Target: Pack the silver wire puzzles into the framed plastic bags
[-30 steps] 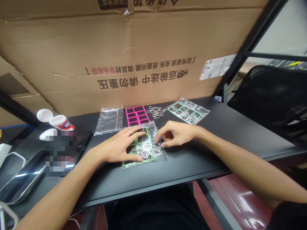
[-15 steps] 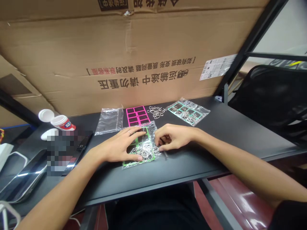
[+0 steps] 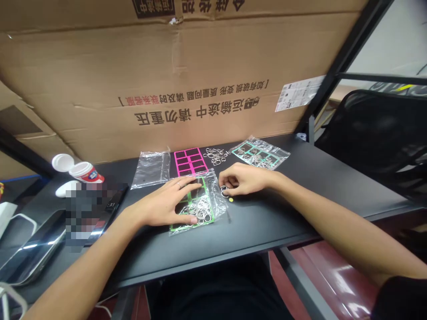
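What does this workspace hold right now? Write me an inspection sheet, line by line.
Surface: black desk, dark matte top.
Job's things: clear bag with a green frame and metal rings inside; a ring just outside it, at the right fingertips.
Clutter: pink frame; empty clear bag; loose ring pile; second filled bag; white tub with lid off; small yellow dot.
Grips: left hand flat on the bag; right hand pinching at the ring.
Cables: nothing seen for certain.
Surroundings: cardboard box behind; black chair at right.
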A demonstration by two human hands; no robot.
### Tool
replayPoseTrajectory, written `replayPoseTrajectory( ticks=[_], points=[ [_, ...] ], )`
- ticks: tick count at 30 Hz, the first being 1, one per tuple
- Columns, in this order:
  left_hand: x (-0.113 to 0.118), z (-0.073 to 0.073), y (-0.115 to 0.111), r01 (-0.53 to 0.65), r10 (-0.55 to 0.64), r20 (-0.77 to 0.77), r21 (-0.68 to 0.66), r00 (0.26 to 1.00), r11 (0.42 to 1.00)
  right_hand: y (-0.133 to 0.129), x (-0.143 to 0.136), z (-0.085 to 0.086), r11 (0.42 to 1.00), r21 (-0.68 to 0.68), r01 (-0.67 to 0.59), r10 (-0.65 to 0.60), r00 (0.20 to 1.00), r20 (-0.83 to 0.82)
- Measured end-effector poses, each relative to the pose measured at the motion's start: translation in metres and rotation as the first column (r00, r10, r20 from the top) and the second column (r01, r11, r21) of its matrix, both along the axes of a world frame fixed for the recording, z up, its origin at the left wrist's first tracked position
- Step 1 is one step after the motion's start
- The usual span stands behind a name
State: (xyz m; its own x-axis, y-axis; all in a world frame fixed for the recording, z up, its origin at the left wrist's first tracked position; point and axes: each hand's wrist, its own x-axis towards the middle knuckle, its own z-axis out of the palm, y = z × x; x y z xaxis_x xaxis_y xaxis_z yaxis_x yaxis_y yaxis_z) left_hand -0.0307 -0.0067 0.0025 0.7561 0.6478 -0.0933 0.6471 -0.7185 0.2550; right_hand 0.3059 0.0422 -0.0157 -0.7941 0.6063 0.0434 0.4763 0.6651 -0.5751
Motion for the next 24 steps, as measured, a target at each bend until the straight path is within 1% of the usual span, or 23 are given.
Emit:
replayPoseTrajectory(
  ticks=[2,4,5,6,7,8,10,11,12,13,16,20,22,24],
  points=[
    [0.001,0.002,0.000,0.001,-0.001,0.006,0.001,1.000,1.000,0.009,0.006,-0.004,0.986,0.065,0.151,-0.151,0.988,0.000],
    [0.002,0.003,-0.001,-0.002,0.002,0.001,0.003,1.000,1.000,0.014,0.009,-0.006,0.930,0.173,0.325,-0.321,0.946,-0.056],
    [0.002,0.003,-0.001,-0.004,0.004,-0.005,0.004,1.000,1.000,0.015,0.009,-0.006,0.895,0.222,0.387,-0.372,0.922,-0.107],
    [0.002,0.003,-0.001,-0.005,0.005,-0.011,0.006,1.000,1.000,0.014,0.008,-0.005,0.873,0.256,0.416,-0.385,0.908,-0.162],
    [0.002,0.003,-0.001,-0.006,0.006,-0.015,0.009,1.000,1.000,0.011,0.007,-0.004,0.877,0.268,0.398,-0.352,0.913,-0.204],
    [0.002,0.002,0.000,-0.004,0.005,-0.018,0.011,1.000,1.000,0.007,0.004,-0.001,0.906,0.260,0.333,-0.279,0.934,-0.224],
    [0.002,0.001,0.000,0.000,0.000,-0.020,0.013,1.000,1.000,-0.004,-0.002,0.005,0.976,0.185,0.114,-0.076,0.977,-0.200],
    [0.001,0.001,0.000,0.000,0.000,-0.021,0.014,1.000,1.000,-0.009,-0.006,0.007,0.992,0.127,-0.001,0.023,0.985,-0.171],
    [0.001,0.000,0.001,-0.002,0.002,-0.020,0.015,1.000,1.000,-0.014,-0.009,0.008,0.993,0.073,-0.090,0.100,0.985,-0.142],
    [0.001,0.001,0.001,-0.007,0.007,-0.014,0.018,1.000,1.000,-0.018,-0.013,0.007,0.988,0.039,-0.146,0.150,0.981,-0.123],
    [0.001,0.003,0.000,-0.036,0.034,0.031,0.046,0.999,0.998,-0.021,-0.021,0.000,0.978,0.042,-0.203,0.207,0.972,-0.112],
    [0.001,0.006,0.001,-0.108,0.091,0.114,0.148,0.989,0.983,-0.017,-0.022,-0.007,0.972,0.056,-0.230,0.235,0.965,-0.118],
    [0.000,0.004,0.003,-0.167,0.138,0.152,0.195,0.979,0.967,-0.017,-0.021,-0.007,0.970,0.093,-0.223,0.230,0.969,-0.084],
    [-0.001,0.002,0.006,-0.240,0.201,0.176,0.234,0.964,0.942,-0.018,-0.022,-0.006,0.962,0.178,-0.205,0.216,0.976,-0.039]
  ],
)
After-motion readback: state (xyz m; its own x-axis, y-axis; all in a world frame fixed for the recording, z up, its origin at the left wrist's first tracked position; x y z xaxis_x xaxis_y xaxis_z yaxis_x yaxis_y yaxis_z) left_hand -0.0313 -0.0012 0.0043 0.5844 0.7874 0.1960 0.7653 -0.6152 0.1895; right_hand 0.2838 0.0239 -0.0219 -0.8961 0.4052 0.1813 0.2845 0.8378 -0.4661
